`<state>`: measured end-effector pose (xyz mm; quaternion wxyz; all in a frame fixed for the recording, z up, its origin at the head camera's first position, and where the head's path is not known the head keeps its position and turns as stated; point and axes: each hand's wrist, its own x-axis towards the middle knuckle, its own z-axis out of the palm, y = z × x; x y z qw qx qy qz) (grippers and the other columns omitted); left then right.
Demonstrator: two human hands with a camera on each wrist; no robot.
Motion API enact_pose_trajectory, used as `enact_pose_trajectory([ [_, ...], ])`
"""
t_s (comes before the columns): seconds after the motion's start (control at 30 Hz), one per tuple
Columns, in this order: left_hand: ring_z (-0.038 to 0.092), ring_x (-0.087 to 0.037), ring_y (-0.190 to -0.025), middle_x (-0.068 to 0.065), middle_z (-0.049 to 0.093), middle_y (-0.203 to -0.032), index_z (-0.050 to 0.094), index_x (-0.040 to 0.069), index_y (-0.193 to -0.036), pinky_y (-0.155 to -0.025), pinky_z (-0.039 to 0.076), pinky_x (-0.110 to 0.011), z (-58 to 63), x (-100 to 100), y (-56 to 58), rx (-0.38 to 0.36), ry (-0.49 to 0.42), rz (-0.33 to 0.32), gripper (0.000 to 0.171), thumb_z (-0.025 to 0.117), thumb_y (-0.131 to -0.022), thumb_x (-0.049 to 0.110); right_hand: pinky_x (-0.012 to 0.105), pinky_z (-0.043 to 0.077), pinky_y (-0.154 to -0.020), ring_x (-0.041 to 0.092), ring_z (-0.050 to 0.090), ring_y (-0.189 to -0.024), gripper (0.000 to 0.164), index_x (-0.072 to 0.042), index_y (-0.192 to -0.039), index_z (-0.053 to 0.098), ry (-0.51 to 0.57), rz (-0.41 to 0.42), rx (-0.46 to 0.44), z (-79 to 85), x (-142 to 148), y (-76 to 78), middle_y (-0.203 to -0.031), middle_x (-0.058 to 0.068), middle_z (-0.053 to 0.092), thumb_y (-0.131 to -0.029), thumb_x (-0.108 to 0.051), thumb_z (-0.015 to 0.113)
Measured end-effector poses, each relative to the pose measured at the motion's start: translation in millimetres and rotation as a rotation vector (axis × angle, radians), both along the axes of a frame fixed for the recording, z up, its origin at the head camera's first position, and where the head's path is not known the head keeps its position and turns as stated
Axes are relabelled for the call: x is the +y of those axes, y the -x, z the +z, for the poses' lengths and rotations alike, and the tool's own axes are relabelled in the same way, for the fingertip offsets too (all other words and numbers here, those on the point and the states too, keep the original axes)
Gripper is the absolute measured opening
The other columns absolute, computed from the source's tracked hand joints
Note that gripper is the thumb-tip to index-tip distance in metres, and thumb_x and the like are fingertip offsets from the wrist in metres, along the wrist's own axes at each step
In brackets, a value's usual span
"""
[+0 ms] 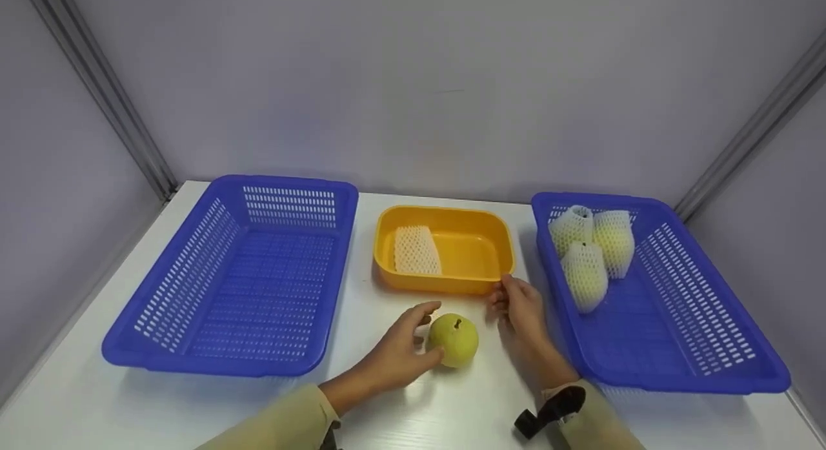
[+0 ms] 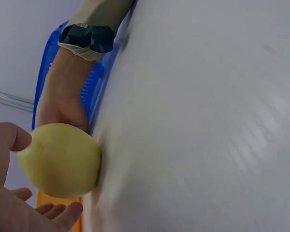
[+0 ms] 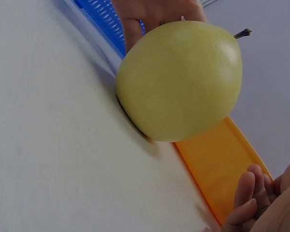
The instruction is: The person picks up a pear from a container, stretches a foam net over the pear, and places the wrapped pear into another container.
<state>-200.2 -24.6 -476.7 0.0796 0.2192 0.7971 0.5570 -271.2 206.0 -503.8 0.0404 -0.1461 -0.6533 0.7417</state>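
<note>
A bare yellow-green pear (image 1: 453, 340) stands on the white table, its dark stem up. My left hand (image 1: 400, 350) is around its left side, thumb and fingers spread apart. In the left wrist view the thumb (image 2: 20, 139) is right at the pear's skin, and the fingertips lie below it. My right hand (image 1: 521, 308) pinches the near right corner of a yellow-orange plastic tub (image 1: 445, 284), thumb at the rim and fingers curled against the outer wall. Inside that tub, at its left, lies a white foam net sleeve (image 1: 417, 250).
On the right, a blue plastic basket (image 1: 677, 382) holds three pears (image 1: 584, 276) in white foam nets. Another blue basket (image 1: 213, 363) with slotted walls stands on the left. Grey-white panels (image 1: 445, 82) enclose the table at the back and sides.
</note>
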Motion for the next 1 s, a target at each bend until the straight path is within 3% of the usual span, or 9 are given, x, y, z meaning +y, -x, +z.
enact_pose_trajectory([
  [0.13,0.050,-0.039,-0.131,-0.022,0.046,-0.146,0.046,-0.003,-0.143,-0.102,0.050,-0.048,30.1,0.6,-2.8,-0.014,-0.026,0.066,0.056,0.061,-0.089,0.000,0.019,0.045,-0.049,0.010,0.055,-0.057,0.032,0.003,-0.093,0.061,-0.009,0.003,-0.012,0.7,-0.3,1.7,-0.067,0.002,0.061,-0.110,-0.021,0.048],
  [0.27,0.057,-0.032,-0.123,-0.018,0.053,-0.139,0.051,-0.001,-0.137,-0.098,0.054,-0.038,75.0,1.0,5.2,-0.028,-0.053,0.108,0.046,0.060,-0.092,0.000,0.020,0.048,-0.050,0.011,0.057,-0.058,0.033,0.006,-0.098,0.060,-0.007,0.013,-0.039,0.8,0.2,2.6,-0.068,0.002,0.062,-0.110,-0.022,0.047],
  [0.4,0.061,-0.028,-0.117,-0.015,0.057,-0.132,0.055,0.002,-0.133,-0.093,0.057,-0.033,118.3,4.0,28.5,-0.046,0.011,0.145,0.041,0.062,-0.093,0.005,0.020,0.048,-0.051,0.011,0.057,-0.059,0.035,0.007,-0.103,0.060,-0.013,0.019,-0.065,1.6,2.4,2.6,-0.070,0.002,0.062,-0.110,-0.025,0.048],
  [0.53,0.060,-0.029,-0.118,-0.016,0.059,-0.131,0.057,0.003,-0.133,-0.096,0.055,-0.036,140.1,7.4,67.2,-0.050,0.166,0.197,0.039,0.064,-0.096,0.014,0.020,0.048,-0.051,0.011,0.057,-0.059,0.033,0.005,-0.100,0.060,-0.021,0.013,-0.066,1.7,4.7,2.4,-0.070,0.002,0.063,-0.110,-0.025,0.049],
  [0.63,0.058,-0.029,-0.120,-0.017,0.058,-0.134,0.054,0.003,-0.136,-0.101,0.051,-0.039,139.9,8.4,95.7,-0.097,0.237,0.247,0.042,0.062,-0.098,0.021,0.020,0.047,-0.050,0.011,0.057,-0.057,0.032,0.004,-0.096,0.061,-0.020,0.004,-0.045,1.5,5.4,2.7,-0.067,0.002,0.062,-0.109,-0.022,0.049],
  [0.77,0.056,-0.029,-0.116,-0.018,0.054,-0.137,0.049,0.000,-0.138,-0.099,0.050,-0.041,120.8,7.7,123.0,-0.199,0.231,0.316,0.047,0.059,-0.100,0.025,0.020,0.046,-0.049,0.010,0.056,-0.056,0.032,0.003,-0.093,0.063,-0.031,0.012,-0.028,0.6,4.6,3.4,-0.066,0.001,0.061,-0.109,-0.022,0.050],
  [0.87,0.054,-0.031,-0.118,-0.021,0.053,-0.137,0.046,-0.005,-0.138,-0.102,0.048,-0.042,99.4,9.3,136.7,-0.219,0.258,0.379,0.049,0.057,-0.100,0.024,0.020,0.044,-0.050,0.011,0.056,-0.057,0.033,0.001,-0.092,0.064,-0.064,0.024,-0.032,0.1,4.6,3.2,-0.067,0.001,0.061,-0.109,-0.024,0.049],
  [1.0,0.055,-0.033,-0.124,-0.023,0.057,-0.134,0.050,-0.009,-0.134,-0.109,0.045,-0.040,74.6,17.1,145.5,-0.153,0.418,0.441,0.047,0.059,-0.098,0.020,0.021,0.041,-0.049,0.011,0.056,-0.059,0.034,0.000,-0.094,0.064,-0.099,0.026,-0.054,1.7,6.7,1.5,-0.069,0.001,0.062,-0.110,-0.026,0.049],
])
